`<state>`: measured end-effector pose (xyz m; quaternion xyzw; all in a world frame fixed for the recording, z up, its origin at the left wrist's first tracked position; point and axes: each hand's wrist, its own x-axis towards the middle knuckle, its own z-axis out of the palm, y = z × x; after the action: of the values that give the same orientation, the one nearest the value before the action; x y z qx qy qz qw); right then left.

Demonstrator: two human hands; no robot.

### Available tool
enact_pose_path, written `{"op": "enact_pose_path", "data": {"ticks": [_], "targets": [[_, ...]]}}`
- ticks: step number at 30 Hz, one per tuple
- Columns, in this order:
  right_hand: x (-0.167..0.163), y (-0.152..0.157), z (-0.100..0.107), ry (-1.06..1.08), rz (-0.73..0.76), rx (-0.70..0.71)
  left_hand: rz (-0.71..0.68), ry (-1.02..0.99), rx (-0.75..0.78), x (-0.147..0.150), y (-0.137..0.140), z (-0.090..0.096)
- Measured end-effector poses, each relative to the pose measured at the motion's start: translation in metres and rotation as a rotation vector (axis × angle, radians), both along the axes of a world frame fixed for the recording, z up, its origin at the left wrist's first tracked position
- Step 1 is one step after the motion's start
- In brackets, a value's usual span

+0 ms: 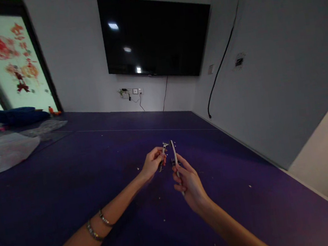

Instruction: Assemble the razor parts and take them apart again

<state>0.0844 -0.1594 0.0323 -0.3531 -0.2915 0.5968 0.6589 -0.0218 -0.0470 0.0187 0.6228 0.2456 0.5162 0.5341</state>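
Note:
My left hand is closed around the handle of a razor, its T-shaped head pointing up and away from me. A toothbrush with a pale handle and dark bristles stands nearly upright in my right hand, gripped between thumb and fingers. The bristles face left, close to the razor's head; whether they touch I cannot tell. Partly hidden behind the toothbrush is a small dark and silvery object, too small to name. Two bracelets circle my left forearm.
A purple floor with small white specks spreads below my hands. Clear plastic sheeting and a dark blue cloth bundle lie at the left. Ahead, a television hangs on the wall; a black cable dangles at the right.

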Motion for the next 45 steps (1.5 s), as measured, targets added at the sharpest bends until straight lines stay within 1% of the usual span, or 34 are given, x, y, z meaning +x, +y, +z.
{"op": "enact_pose_path", "data": {"ticks": [6,12,18,24,26,31,36,38,41,43,45], "targets": [[-0.001,-0.007,-0.007,0.004,0.024,-0.014,0.016,0.019,-0.001,0.0,0.001,-0.003],[0.004,0.0,-0.002,-0.019,0.007,-0.01,-0.002,0.014,0.009,0.003,0.003,-0.007],[-0.006,-0.007,-0.012,-0.047,0.038,-0.033,0.051,-0.042,-0.01,0.0,0.008,-0.008],[-0.006,0.005,-0.005,-0.036,-0.033,0.012,0.023,-0.013,0.003,0.002,0.004,-0.01],[-0.009,0.004,-0.007,-0.043,-0.032,0.006,0.024,-0.016,0.001,0.002,0.005,-0.011],[-0.015,-0.002,-0.014,-0.06,-0.002,-0.025,0.083,-0.062,-0.014,0.001,0.009,-0.013],[-0.01,0.008,-0.007,-0.067,-0.087,-0.019,0.093,-0.025,-0.009,0.006,0.0,-0.011],[-0.011,0.008,-0.008,-0.073,-0.082,-0.021,0.095,-0.011,-0.001,0.007,-0.003,-0.01],[-0.018,0.0,-0.017,-0.094,-0.04,-0.044,0.112,-0.035,0.001,0.005,-0.001,-0.011],[-0.021,-0.005,-0.02,-0.111,0.007,-0.061,0.134,-0.072,-0.02,0.003,0.004,-0.013],[-0.019,-0.004,-0.018,-0.116,0.031,-0.041,0.142,-0.121,-0.064,0.001,0.009,-0.014]]}}
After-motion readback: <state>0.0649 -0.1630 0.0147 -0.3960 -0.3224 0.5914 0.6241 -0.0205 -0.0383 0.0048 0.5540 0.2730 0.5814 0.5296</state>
